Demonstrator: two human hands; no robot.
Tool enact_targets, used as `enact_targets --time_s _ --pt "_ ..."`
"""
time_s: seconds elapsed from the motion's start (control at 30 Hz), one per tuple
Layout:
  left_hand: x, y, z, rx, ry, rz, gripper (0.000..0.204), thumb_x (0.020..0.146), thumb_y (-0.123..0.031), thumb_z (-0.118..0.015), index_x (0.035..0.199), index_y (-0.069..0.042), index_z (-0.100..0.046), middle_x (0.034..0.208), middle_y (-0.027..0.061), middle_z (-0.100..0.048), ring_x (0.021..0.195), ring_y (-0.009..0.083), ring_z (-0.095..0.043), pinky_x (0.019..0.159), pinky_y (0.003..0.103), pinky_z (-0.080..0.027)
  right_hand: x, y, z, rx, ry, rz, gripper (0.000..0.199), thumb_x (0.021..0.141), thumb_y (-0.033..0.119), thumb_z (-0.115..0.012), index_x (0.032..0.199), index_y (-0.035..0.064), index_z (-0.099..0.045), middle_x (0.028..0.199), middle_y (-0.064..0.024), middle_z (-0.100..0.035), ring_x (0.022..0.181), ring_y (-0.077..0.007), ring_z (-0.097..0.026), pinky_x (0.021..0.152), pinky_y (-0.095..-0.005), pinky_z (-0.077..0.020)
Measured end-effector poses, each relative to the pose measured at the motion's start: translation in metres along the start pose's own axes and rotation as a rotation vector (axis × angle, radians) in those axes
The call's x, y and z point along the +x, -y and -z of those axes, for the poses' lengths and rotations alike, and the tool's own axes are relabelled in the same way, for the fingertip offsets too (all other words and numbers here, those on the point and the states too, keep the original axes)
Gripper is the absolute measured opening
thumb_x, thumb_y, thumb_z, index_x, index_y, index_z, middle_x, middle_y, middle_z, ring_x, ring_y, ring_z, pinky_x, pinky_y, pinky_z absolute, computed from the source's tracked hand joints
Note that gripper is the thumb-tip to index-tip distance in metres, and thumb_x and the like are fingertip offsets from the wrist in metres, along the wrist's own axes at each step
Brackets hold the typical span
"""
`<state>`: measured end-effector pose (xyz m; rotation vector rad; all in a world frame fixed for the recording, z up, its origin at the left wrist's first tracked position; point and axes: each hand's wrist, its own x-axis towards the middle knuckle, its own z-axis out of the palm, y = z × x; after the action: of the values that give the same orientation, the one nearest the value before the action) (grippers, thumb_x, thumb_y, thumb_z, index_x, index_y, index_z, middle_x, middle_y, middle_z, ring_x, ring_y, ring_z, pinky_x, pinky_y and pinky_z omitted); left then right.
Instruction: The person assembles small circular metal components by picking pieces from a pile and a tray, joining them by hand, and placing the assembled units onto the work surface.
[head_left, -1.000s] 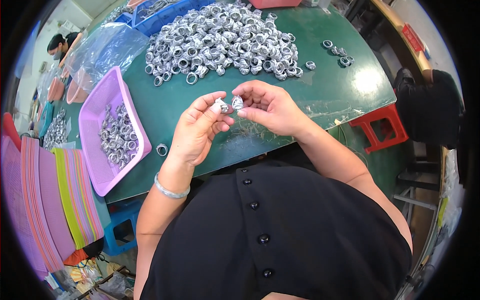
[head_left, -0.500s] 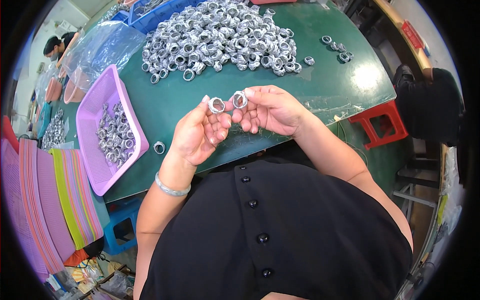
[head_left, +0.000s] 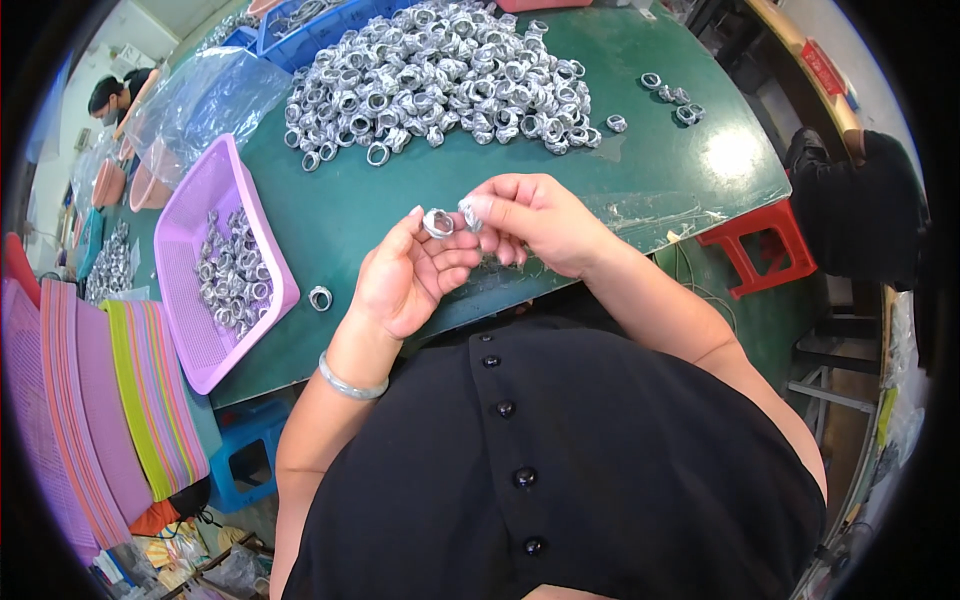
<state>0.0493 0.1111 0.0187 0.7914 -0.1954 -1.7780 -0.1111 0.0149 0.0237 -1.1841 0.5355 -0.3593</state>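
My left hand (head_left: 412, 278) is palm up and pinches a silvery metal ring (head_left: 438, 223) between thumb and fingers, its opening turned toward me. Close beside it, a second silvery ring (head_left: 470, 214) sits in the fingertips of my right hand (head_left: 535, 222), seen nearly edge-on. Both hands hover over the near edge of the green table (head_left: 620, 180). Beyond them a large heap of similar rings (head_left: 430, 80) is piled up. A single ring (head_left: 320, 298) lies on the table left of my left wrist, beside a purple basket (head_left: 285, 290) holding more rings (head_left: 235, 275).
Several rings (head_left: 685, 97) lie apart at the right. Behind the heap stands a blue crate (head_left: 285, 45), with a clear plastic bag (head_left: 205, 95) to its left. Stacked baskets (head_left: 90, 400) rise at the left. A red stool (head_left: 765, 250) stands by the table's right edge. Another person (head_left: 112, 95) sits far left.
My right hand has turned its ring from face-on to nearly edge-on, and its fingers have curled in. My left hand has shifted slightly right and down with its ring.
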Motion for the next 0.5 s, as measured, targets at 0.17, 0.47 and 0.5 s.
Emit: enact_targets --time_s 0.17,0.47,0.5 --pt "-0.009 0.004 0.003 -0.062 0.018 -0.094 0.034 0.091 -0.028 -0.041 0.102 0.002 -0.051 0.094 0.0149 -0.056 0.081 0.0221 -0.056 0.072 0.031 -0.049 0.001 0.006 -0.013 -0.453 0.086 0.232 0.028 0.080 0.013 -0.062 0.106 0.0024 -0.055 0.064 0.0024 -0.052 0.059 -0.0030 -0.044 0.054 -0.0206 -0.0388" --pt "-0.079 -0.098 0.034 0.553 -0.330 -1.049 0.024 0.084 -0.014 -0.053 0.101 0.003 -0.056 0.102 0.0136 -0.055 0.094 0.0222 -0.052 0.085 0.032 -0.041 0.047 0.015 0.046 -1.384 -0.466 0.574 0.023 0.075 0.017 -0.062 0.094 0.0046 -0.058 0.085 -0.0108 -0.053 0.082 -0.0286 -0.054 0.071 -0.0371 -0.0441" --pt "-0.080 -0.103 0.036 1.089 -0.738 -1.263 0.025 0.083 -0.014 -0.054 0.102 0.002 -0.056 0.104 0.0148 -0.054 0.096 0.0244 -0.051 0.088 0.034 -0.039 0.051 0.015 0.046 -1.383 -0.463 0.581 0.023 0.075 0.017 -0.062 0.094 0.0046 -0.058 0.085 -0.0108 -0.053 0.082 -0.0286 -0.054 0.071 -0.0371 -0.0441"
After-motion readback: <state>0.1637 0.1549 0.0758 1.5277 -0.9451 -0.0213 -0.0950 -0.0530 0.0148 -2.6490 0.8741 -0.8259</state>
